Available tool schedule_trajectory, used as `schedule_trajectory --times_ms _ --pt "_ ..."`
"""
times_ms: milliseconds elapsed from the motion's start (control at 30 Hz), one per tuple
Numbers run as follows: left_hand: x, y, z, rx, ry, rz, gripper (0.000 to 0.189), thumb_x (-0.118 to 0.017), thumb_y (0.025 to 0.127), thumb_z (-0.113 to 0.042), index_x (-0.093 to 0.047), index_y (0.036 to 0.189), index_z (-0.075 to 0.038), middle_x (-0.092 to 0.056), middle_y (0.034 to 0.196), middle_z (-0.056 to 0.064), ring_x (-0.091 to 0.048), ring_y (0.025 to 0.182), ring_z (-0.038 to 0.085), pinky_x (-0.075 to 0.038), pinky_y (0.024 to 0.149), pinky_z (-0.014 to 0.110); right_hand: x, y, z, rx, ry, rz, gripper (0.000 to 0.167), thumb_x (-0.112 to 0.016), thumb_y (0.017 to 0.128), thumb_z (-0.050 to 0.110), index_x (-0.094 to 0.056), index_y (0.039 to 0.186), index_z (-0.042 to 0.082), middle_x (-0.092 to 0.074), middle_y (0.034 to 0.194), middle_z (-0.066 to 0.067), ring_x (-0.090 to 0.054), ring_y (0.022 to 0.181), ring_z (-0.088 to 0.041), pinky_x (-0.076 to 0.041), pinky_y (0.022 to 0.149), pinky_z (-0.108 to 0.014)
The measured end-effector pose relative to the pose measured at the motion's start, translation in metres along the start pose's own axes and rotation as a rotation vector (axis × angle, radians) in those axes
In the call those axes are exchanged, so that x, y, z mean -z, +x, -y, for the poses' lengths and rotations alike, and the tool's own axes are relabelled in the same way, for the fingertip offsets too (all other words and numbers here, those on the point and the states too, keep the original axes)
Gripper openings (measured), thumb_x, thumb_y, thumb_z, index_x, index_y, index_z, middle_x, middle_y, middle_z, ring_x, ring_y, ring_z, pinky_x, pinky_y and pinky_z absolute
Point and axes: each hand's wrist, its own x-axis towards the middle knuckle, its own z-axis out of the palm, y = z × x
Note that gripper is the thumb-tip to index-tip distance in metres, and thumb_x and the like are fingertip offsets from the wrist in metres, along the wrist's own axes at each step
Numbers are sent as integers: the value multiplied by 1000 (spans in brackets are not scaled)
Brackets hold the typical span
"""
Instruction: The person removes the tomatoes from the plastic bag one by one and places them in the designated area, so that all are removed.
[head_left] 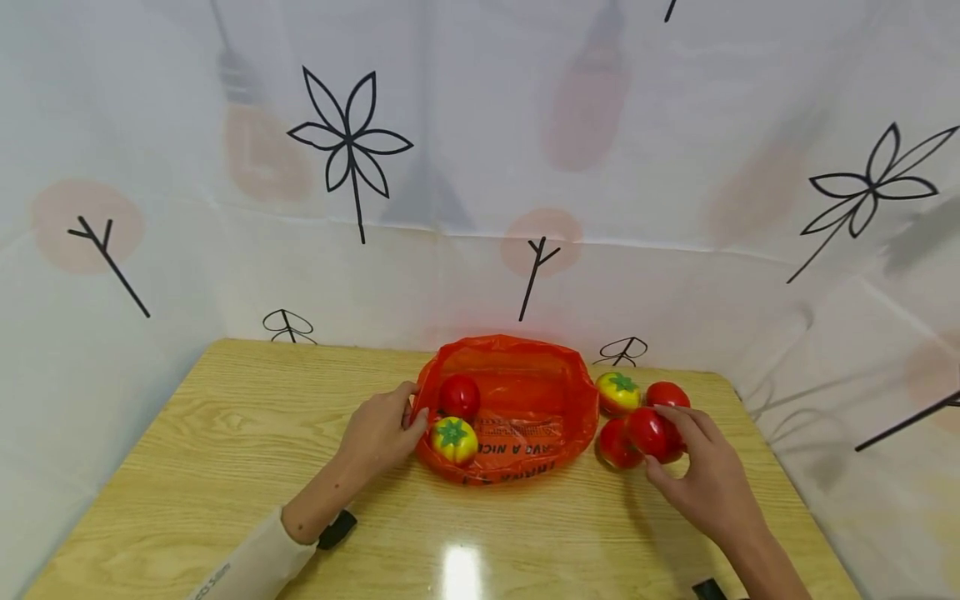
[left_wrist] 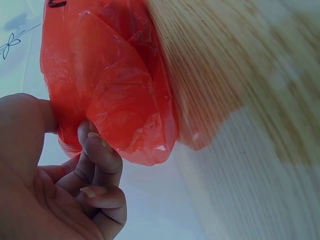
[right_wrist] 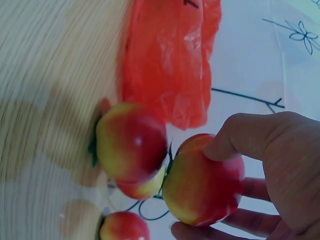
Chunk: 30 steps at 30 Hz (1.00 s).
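A red plastic bag [head_left: 525, 383] stands on the table with its mouth spread wide. My left hand [head_left: 382, 429] pinches the bag's left rim between thumb and fingers, as the left wrist view also shows. Inside the bag lie two tomatoes, one showing its red side [head_left: 460, 396] and one its yellow top with a green leafy cap [head_left: 454, 440]. To the right of the bag, my right hand [head_left: 705, 471] grips a red-and-yellow tomato [right_wrist: 200, 185] with thumb and fingers, over several others. Among those are a yellow-topped tomato [head_left: 618, 393] and a red one [head_left: 618, 446] close by the bag.
The wooden table [head_left: 247, 433] meets a white patterned cloth [head_left: 450, 167] at the back and sides. Another red tomato [head_left: 667, 393] rests behind the right hand's fingers, near the table's right side. Light glares off the front of the table.
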Motion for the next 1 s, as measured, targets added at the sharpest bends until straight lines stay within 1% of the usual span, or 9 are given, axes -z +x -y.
schedule_trajectory --times_ms 67,267,467,567,667,800,867,933,1000 --pt "0 0 0 0 -1 0 35 -72 97 -24 -66 126 -5 -49 62 -7 -44 52 11 -37 49 25 0 0 -4 -19 -3 6 65 -89 72 3 -63 132 1 -62 121 -19 -66 95 -33 -60 68 -37" --pt "0 1 0 3 -3 0 36 -72 97 -24 -66 127 -5 -50 62 -7 -44 52 11 -38 49 25 2 1 -14 -77 -25 24 64 -88 73 5 -63 132 -2 -61 122 -23 -65 93 -36 -57 67 -35" --pt "0 1 1 -3 -2 -3 34 -72 97 -23 -66 124 -5 -49 62 -8 -44 52 10 -37 49 25 3 2 -25 -98 -19 27 63 -88 73 4 -62 130 -4 -60 121 -25 -65 91 -36 -55 65 -28" --pt "-1 0 1 -7 -1 -3 33 -72 97 -23 -67 123 -5 -49 61 -8 -44 52 10 -37 48 25 3 2 -29 -111 -25 39 63 -89 73 5 -62 130 -5 -59 122 -26 -64 92 -37 -55 65 -27" --pt "-1 0 2 -6 -1 -2 32 -72 97 -23 -66 123 -5 -49 61 -8 -44 51 10 -37 48 25 1 1 -33 -124 -29 54 63 -89 74 6 -61 129 -5 -59 122 -27 -63 93 -38 -56 66 -33" --pt "-1 0 2 0 -1 1 33 -72 97 -24 -66 124 -5 -50 62 -7 -44 52 11 -37 49 25 0 0 -38 -142 -38 74 63 -88 75 5 -60 129 -6 -58 124 -30 -62 96 -43 -60 71 -51" --pt "-1 0 2 3 -3 3 34 -72 97 -24 -66 124 -5 -50 63 -7 -45 52 11 -38 49 25 -1 0 -40 -151 -37 85 63 -88 75 5 -59 129 -7 -57 124 -31 -61 98 -46 -59 73 -60" --pt "-1 0 2 4 -2 3 34 -73 97 -24 -66 125 -5 -50 63 -7 -45 53 11 -38 49 25 -2 -1 -42 -163 -40 96 63 -88 75 4 -58 129 -8 -56 124 -32 -61 99 -48 -59 76 -64" --pt "-2 0 2 4 1 2 34 -73 97 -24 -66 125 -5 -50 63 -7 -45 53 11 -38 49 25 -3 -1 -44 -178 -41 112 63 -88 75 5 -58 129 -8 -55 125 -33 -60 101 -50 -58 77 -66"
